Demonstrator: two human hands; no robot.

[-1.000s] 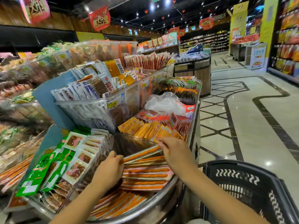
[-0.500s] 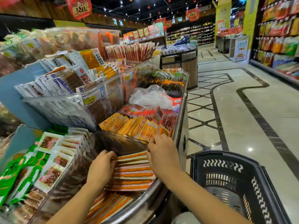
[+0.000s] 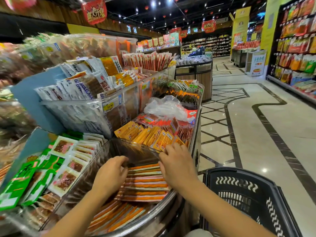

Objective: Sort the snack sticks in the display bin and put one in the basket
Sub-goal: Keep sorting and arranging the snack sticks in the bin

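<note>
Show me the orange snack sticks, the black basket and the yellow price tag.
orange snack sticks (image 3: 145,183), head view, middle of the stack
black basket (image 3: 239,172), head view, far rim
yellow price tag (image 3: 108,105), head view, tag's middle

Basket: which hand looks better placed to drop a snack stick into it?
Probably the right hand: it is at the right end of the stacked snack sticks, nearest the black basket. The left hand is at the stack's other end, farther from it.
</note>
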